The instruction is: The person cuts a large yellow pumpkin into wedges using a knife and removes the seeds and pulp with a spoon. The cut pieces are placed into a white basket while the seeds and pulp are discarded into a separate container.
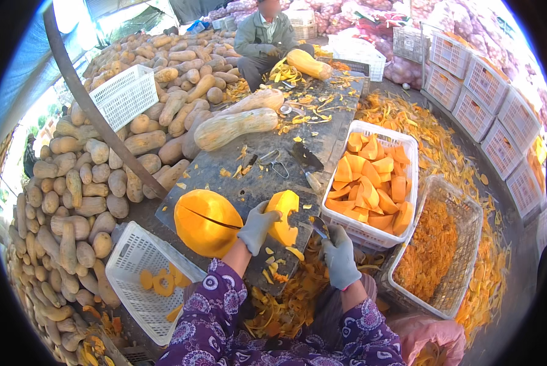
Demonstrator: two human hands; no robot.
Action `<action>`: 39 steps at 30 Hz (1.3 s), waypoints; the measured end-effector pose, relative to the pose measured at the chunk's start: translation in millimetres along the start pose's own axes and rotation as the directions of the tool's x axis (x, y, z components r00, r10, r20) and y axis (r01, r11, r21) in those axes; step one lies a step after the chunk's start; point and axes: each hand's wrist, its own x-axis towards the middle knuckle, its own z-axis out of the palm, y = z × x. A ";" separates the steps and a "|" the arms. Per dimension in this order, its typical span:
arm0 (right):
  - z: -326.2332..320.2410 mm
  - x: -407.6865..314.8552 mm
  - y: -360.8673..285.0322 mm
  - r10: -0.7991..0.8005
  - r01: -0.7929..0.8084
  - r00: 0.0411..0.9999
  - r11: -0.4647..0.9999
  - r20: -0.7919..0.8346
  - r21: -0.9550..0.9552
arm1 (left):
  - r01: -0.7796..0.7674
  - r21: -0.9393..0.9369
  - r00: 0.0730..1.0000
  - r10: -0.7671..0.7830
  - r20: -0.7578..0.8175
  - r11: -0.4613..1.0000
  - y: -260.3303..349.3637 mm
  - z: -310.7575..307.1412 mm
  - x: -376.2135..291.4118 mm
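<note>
On the dark board (200,176), my gloved left hand (257,227) holds a peeled pumpkin piece (284,219) with a jagged, hollowed right edge. My gloved right hand (339,255) grips a metal spoon (319,227) just right of that piece, apart from it. A large peeled pumpkin (207,223) with a dark slit across it lies left of my left hand. Farther up the board are a peeler (274,163), a wide-bladed knife (307,160) and unpeeled pumpkins (236,128). Small scraps lie below the held piece.
A white crate of cut pumpkin chunks (415,183) stands at the right, beside a crate of orange pulp (472,261). Another crate (131,274) with pumpkin rings stands at the left. A co-worker (264,41) sits across the board. Peelings (479,256) and piled pumpkins (72,215) cover the ground.
</note>
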 end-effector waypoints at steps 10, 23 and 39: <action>31.5 -65.9 -2.0 -0.431 0.449 0.892 0.809 0.137 -0.380 | -0.379 -0.044 0.906 0.380 0.188 0.924 -23.5 -20.7 -119.3; 70.7 -92.9 15.2 -0.728 0.685 0.674 0.550 0.129 -0.478 | -0.625 0.055 0.776 0.611 0.158 0.779 -28.8 -22.5 -184.1; 54.3 -149.6 -2.8 -0.293 0.568 0.728 0.764 0.619 -0.307 | -0.141 -0.712 0.972 0.234 0.034 0.688 -6.8 -54.6 -210.0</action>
